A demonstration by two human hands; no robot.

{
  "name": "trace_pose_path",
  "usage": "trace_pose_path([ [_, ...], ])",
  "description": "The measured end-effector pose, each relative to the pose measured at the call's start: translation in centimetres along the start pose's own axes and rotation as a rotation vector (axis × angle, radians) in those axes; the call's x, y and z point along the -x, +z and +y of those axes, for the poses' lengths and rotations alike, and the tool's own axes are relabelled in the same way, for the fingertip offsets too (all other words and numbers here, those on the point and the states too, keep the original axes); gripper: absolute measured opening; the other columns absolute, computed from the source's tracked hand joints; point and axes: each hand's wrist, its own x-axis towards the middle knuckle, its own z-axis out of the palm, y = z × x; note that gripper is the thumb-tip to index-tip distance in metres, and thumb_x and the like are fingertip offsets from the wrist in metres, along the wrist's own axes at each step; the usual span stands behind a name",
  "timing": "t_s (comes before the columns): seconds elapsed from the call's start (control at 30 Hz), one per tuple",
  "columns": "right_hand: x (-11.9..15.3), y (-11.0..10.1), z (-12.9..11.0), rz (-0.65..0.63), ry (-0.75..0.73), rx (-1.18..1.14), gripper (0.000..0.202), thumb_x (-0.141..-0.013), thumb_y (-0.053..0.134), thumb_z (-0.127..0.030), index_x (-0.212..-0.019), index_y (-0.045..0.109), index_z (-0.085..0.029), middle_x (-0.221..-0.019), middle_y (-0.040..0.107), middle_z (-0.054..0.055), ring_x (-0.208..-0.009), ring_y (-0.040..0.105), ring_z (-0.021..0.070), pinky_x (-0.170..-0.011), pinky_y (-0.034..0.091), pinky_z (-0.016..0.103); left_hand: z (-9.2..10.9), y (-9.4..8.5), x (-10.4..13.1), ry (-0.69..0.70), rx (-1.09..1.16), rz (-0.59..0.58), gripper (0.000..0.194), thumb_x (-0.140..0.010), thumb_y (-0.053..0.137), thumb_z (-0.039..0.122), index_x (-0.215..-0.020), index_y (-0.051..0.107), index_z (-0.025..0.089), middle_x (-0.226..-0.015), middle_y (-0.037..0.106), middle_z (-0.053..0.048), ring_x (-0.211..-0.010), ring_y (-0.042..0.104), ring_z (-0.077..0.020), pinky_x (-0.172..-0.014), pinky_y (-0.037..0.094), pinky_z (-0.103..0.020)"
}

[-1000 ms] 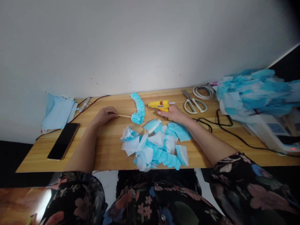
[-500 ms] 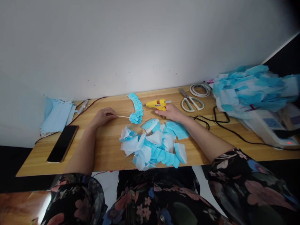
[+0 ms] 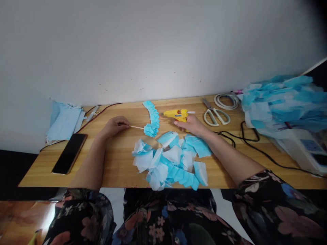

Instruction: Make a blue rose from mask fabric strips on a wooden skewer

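Observation:
My left hand (image 3: 115,126) is closed on the end of a thin wooden stick (image 3: 136,127). At the stick's other end is a blue pleated strip (image 3: 153,117), which curves away over the table toward the wall. My right hand (image 3: 191,126) grips a yellow hot glue gun (image 3: 176,114), its nozzle pointing left, close to the strip's right side; I cannot tell whether it touches. A clear glue stick juts from the gun's back. Nearer to me lies a loose heap of blue and white fabric pieces (image 3: 172,166).
Scissors (image 3: 216,116) and a coiled white cable (image 3: 226,101) lie to the right. Beyond them are a large pile of blue pieces (image 3: 283,102), a white power strip (image 3: 304,148) and a black cord (image 3: 270,157). At left are a phone (image 3: 69,153) and stacked face masks (image 3: 63,120).
The whole view has shifted slightly, so things on the table appear farther right. Both hands keep their holds on the stick and the glue gun.

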Motion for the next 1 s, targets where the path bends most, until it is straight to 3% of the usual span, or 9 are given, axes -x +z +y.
trace_pose_path([
  [0.3, 0.4, -0.1, -0.6, 0.018, -0.008, -0.001, 0.044, -0.077, 0.075, -0.06, -0.072, 0.063, -0.019, -0.06, 0.062, 0.0, -0.053, 0.055, 0.013, -0.052, 0.044, 0.027, 0.2, 0.3, 0.1, 0.029, 0.052, 0.007, 0.026, -0.082, 0.08, 0.044, -0.079, 0.075, 0.018, -0.085, 0.071, -0.005, -0.082, 0.064, -0.0183, -0.077, 0.05, -0.031],
  [0.53, 0.8, -0.1, -1.3, 0.013, 0.03, 0.027, 0.043, -0.075, 0.075, -0.06, -0.078, 0.065, -0.019, -0.061, 0.063, 0.0, -0.054, 0.056, 0.0143, -0.053, 0.044, 0.027, -0.1, 0.3, -0.1, 0.057, 0.066, 0.004, 0.023, -0.081, 0.081, 0.04, -0.078, 0.075, 0.018, -0.082, 0.07, -0.005, -0.079, 0.063, -0.0175, -0.075, 0.05, -0.03],
  [1.0, 0.6, -0.2, -0.7, -0.001, 0.033, 0.023, 0.046, -0.075, 0.074, -0.064, -0.074, 0.064, -0.019, -0.063, 0.063, 0.001, -0.055, 0.056, 0.0147, -0.054, 0.044, 0.029, 0.4, 0.2, 0.0, 0.048, 0.021, -0.009, 0.02, -0.083, 0.078, 0.037, -0.078, 0.075, 0.019, -0.082, 0.071, -0.004, -0.079, 0.064, -0.0177, -0.075, 0.05, -0.031],
])
